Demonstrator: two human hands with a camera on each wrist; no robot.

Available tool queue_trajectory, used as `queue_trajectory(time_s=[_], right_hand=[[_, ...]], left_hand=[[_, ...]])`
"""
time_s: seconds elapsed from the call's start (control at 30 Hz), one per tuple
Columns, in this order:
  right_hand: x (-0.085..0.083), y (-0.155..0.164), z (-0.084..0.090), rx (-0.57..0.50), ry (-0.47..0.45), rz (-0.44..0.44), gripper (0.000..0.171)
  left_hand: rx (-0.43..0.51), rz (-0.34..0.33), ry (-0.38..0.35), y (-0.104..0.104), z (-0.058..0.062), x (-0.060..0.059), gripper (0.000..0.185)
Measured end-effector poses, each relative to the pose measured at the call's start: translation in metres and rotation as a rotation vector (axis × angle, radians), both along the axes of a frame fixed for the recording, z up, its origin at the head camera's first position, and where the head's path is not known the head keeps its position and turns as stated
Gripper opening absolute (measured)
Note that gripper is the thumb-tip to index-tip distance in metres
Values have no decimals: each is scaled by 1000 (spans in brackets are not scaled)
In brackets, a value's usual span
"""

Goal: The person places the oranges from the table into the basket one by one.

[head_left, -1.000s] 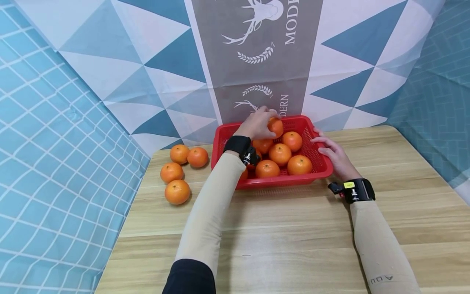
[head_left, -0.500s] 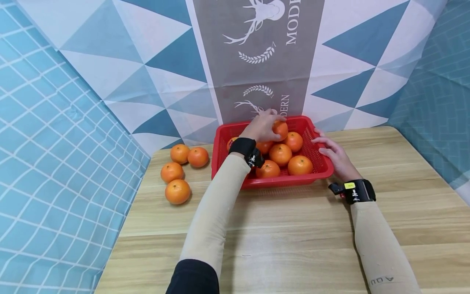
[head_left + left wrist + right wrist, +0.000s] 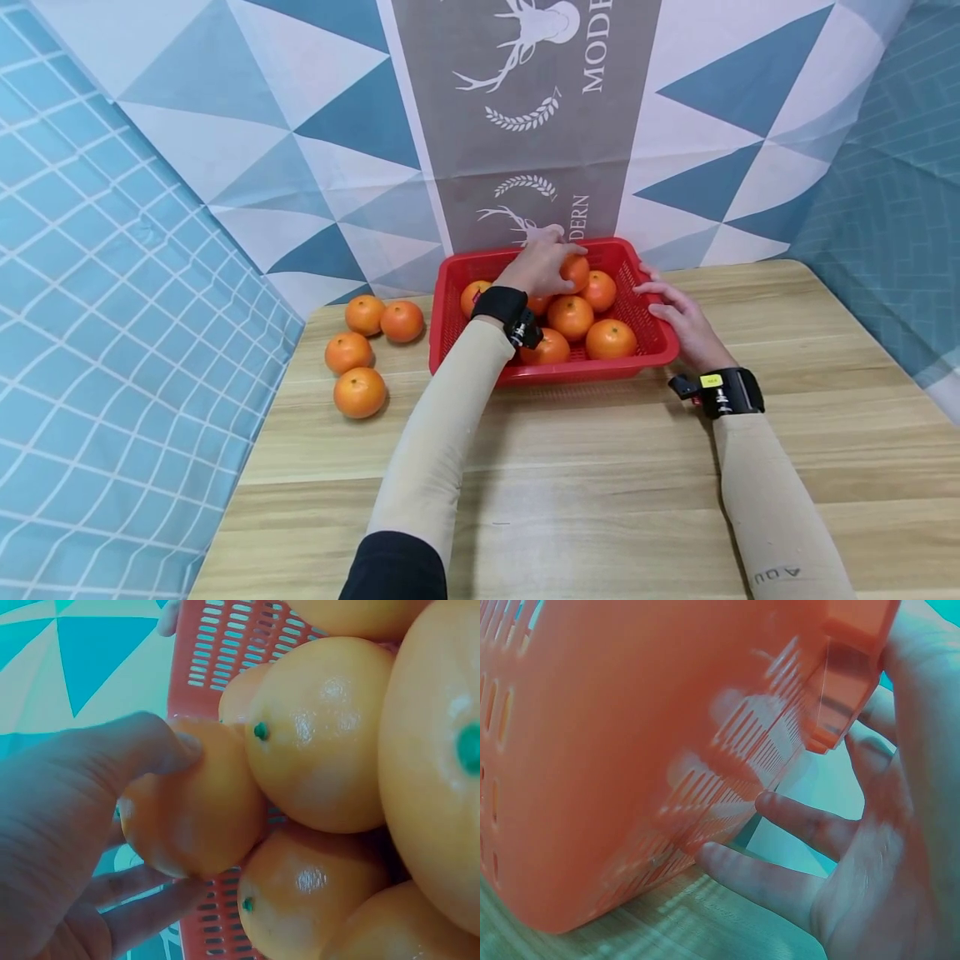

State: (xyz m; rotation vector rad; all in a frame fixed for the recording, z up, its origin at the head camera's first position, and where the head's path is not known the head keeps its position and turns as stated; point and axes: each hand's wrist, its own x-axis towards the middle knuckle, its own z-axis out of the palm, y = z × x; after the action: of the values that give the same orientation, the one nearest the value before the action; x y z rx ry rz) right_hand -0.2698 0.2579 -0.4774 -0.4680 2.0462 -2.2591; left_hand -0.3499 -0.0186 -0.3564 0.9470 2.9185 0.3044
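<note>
My left hand [image 3: 534, 265] is over the back of the red plastic basket [image 3: 570, 375], its thumb and fingers round an orange [image 3: 576, 272]. In the left wrist view the thumb lies on top of this orange [image 3: 199, 810] and the fingers reach beneath it, close against neighbouring oranges. Several more, such as a large front one [image 3: 611, 339], sit in the basket; my left wrist partly covers some. At the basket's right end, my right hand [image 3: 686, 323] grips the rim. The right wrist view shows fingertips [image 3: 714, 857] against the slotted outer wall [image 3: 622, 750].
Several loose oranges [image 3: 360, 392] lie on the wooden table [image 3: 585, 492] left of the basket. A patterned cloth backdrop [image 3: 525, 142] rises right behind the basket, and a blue gridded cloth [image 3: 135, 333] borders the table's left edge.
My left hand has moved right and slightly down with the orange, bringing it beside the other oranges at the back of the basket. The right hand has stayed at the rim.
</note>
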Motion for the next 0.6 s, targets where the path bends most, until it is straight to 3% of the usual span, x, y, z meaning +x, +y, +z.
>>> queue_trajectory(time_s=[0.23, 0.27, 0.4, 0.47, 0.5, 0.6], right_hand=[[-2, -2, 0, 3, -1, -5, 36], [-2, -2, 0, 3, -1, -5, 36], [0, -1, -1, -2, 1, 1, 35], [0, 0, -1, -5, 4, 3, 35], [0, 0, -1, -6, 3, 4, 35], [0, 0, 0, -4, 4, 4, 35]], left_hand=[[-58, 25, -37, 0, -5, -5, 63], [-59, 26, -45, 0, -16, -18, 64], [-75, 27, -58, 1, -24, -29, 66], [-69, 23, -60, 1, -24, -29, 66], [-74, 20, -55, 1, -15, -18, 66], [-56, 16, -55, 0, -8, -9, 65]])
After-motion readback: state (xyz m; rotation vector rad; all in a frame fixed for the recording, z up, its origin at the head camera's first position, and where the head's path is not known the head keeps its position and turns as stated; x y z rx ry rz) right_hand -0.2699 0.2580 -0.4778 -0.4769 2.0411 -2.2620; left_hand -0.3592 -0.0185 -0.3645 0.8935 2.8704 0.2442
